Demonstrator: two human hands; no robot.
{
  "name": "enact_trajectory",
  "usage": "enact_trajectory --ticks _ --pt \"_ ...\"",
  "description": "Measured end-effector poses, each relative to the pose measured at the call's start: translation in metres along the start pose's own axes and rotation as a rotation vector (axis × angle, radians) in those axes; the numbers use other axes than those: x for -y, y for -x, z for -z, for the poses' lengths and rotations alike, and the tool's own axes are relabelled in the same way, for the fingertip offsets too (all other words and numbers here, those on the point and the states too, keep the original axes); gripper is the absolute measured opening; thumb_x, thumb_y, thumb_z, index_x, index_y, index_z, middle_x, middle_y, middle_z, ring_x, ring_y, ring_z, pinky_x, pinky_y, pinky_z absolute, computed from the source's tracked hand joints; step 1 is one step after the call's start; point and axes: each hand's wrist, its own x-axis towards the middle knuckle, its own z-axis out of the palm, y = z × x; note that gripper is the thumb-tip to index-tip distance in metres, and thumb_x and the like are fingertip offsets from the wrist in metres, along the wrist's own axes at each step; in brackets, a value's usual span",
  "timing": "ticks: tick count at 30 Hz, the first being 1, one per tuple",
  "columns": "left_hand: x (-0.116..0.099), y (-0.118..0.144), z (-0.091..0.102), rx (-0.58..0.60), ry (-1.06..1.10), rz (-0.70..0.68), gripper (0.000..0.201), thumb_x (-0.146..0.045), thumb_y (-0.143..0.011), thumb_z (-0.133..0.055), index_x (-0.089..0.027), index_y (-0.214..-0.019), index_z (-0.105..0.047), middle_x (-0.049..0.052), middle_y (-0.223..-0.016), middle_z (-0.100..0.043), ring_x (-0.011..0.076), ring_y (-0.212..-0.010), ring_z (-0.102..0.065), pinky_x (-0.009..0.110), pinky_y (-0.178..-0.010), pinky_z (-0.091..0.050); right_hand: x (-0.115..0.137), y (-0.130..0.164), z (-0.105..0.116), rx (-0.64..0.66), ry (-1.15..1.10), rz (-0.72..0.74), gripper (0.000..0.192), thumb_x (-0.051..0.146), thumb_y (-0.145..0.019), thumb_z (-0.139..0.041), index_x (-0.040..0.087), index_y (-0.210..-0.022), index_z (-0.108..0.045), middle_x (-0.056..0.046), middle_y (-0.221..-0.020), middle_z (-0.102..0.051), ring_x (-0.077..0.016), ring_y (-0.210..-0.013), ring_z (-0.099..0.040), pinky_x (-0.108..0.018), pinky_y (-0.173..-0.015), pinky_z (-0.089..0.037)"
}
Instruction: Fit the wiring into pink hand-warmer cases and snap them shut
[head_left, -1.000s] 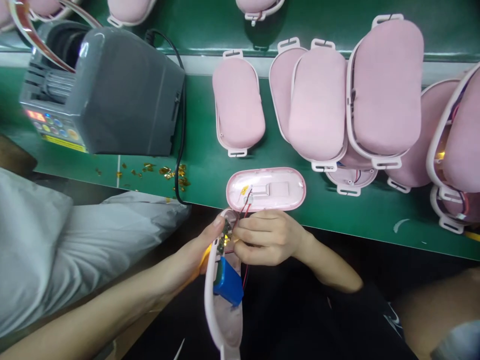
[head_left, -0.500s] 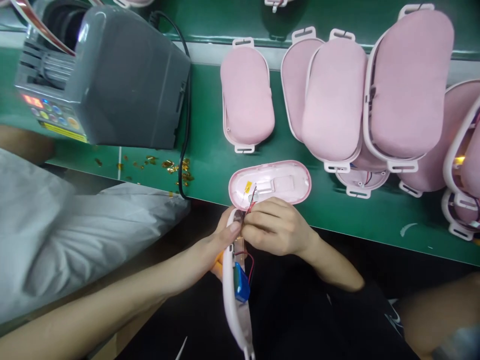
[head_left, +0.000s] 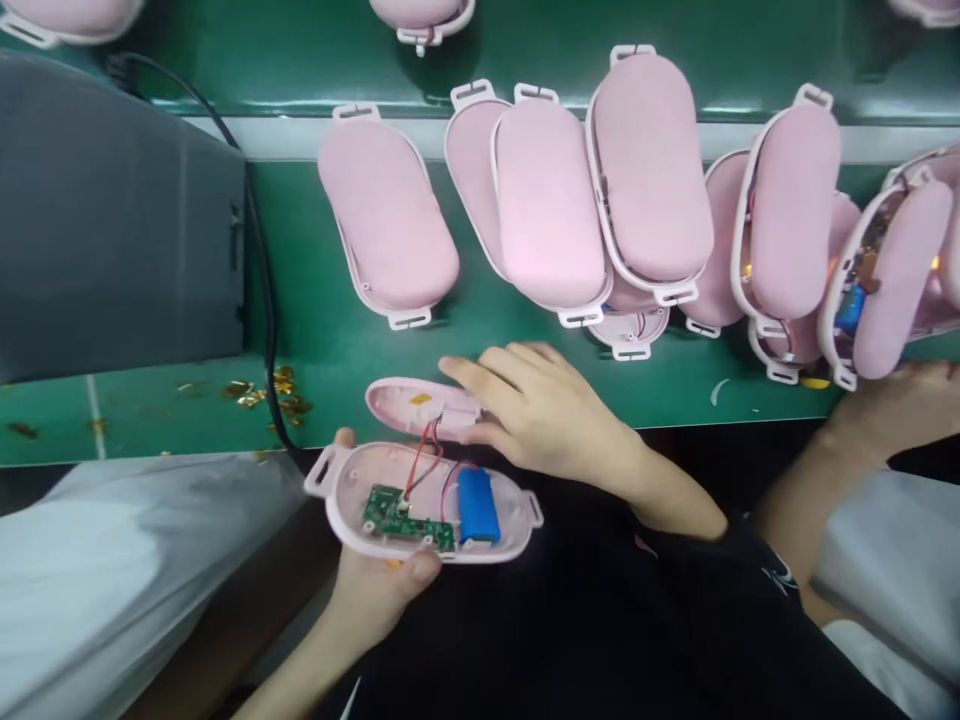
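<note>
Inside, pink shell (head_left: 345, 497) holds blue battery (head_left: 478, 506).

Bare green mat (head_left: 150, 415) is lying open to the left of the right hand (head_left: 544, 410), though gold scraps (head_left: 262, 388) and a black cable (head_left: 262, 300) are crossing it. Farther left, a grey machine (head_left: 112, 220) is walling off the far corner. Pink padded units (head_left: 547, 200) are crowding the far and right side, overlapping with hardly a gap. At far right, another person's hand (head_left: 900, 400) is occupying the bench edge.
</note>
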Motion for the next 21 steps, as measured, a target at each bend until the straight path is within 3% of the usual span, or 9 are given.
enact_trajectory --ticks 2,5,8,10,15,21 --pt "-0.001 -0.007 -0.013 0.005 -0.007 -0.079 0.116 -0.063 -0.066 -0.103 -0.049 -0.166 -0.044 0.003 -0.150 -0.068 0.0421 -0.149 -0.059 0.062 -0.132 -0.043 0.007 0.006 -0.003 -0.172 -0.166 0.003 0.026 0.027 -0.109 -0.070 0.012 -0.130 -0.072 -0.008 -0.107 -0.074 -0.0187 -0.096 -0.071 -0.032 -0.087 -0.065" --pt "-0.003 -0.018 -0.025 0.077 0.083 -0.136 0.099 -0.067 -0.066 -0.102 -0.045 -0.154 -0.061 0.003 -0.141 -0.072 0.0392 -0.134 -0.069 0.058 -0.120 -0.058 0.019 0.017 -0.005 -0.315 -0.282 0.070 0.021 0.022 -0.108 -0.068 0.011 -0.126 -0.072 -0.011 -0.113 -0.078 -0.0188 -0.106 -0.076 -0.032 -0.090 -0.067" --pt "-0.003 -0.028 -0.029 0.096 0.145 -0.224 0.097 -0.063 -0.065 -0.104 -0.035 -0.149 -0.066 0.008 -0.139 -0.073 0.0376 -0.133 -0.070 0.052 -0.119 -0.058 0.027 0.022 -0.004 -0.273 -0.204 0.100 0.024 0.022 -0.110 -0.066 0.011 -0.131 -0.069 -0.014 -0.120 -0.083 -0.0204 -0.109 -0.079 -0.036 -0.095 -0.068" --pt "-0.004 -0.032 -0.030 0.136 0.177 -0.238 0.099 -0.064 -0.065 -0.104 -0.030 -0.150 -0.064 0.011 -0.144 -0.071 0.0403 -0.140 -0.066 0.055 -0.126 -0.051 0.030 0.023 -0.002 -0.236 -0.112 0.078 0.023 0.020 -0.111 -0.063 0.012 -0.131 -0.069 -0.013 -0.121 -0.084 -0.0206 -0.106 -0.079 -0.037 -0.094 -0.068" --pt "-0.011 -0.036 -0.032 0.203 0.220 -0.240 0.104 -0.060 -0.070 -0.103 -0.040 -0.160 -0.054 0.010 -0.159 -0.066 0.0396 -0.141 -0.069 0.057 -0.123 -0.055 0.035 0.024 -0.004 -0.194 -0.024 0.068 0.021 0.017 -0.110 -0.063 0.009 -0.128 -0.069 -0.014 -0.119 -0.084 -0.0210 -0.100 -0.078 -0.036 -0.088 -0.068" --pt "-0.012 -0.037 -0.031 0.213 0.192 -0.291 0.106 -0.055 -0.069 -0.106 -0.034 -0.160 -0.055 0.012 -0.152 -0.070 0.0341 -0.138 -0.070 0.048 -0.119 -0.057 0.040 0.026 -0.009 -0.164 0.075 0.068 0.022 0.015 -0.112 -0.058 0.011 -0.131 -0.068 -0.011 -0.122 -0.084 -0.0204 -0.098 -0.077 -0.036 -0.086 -0.068"
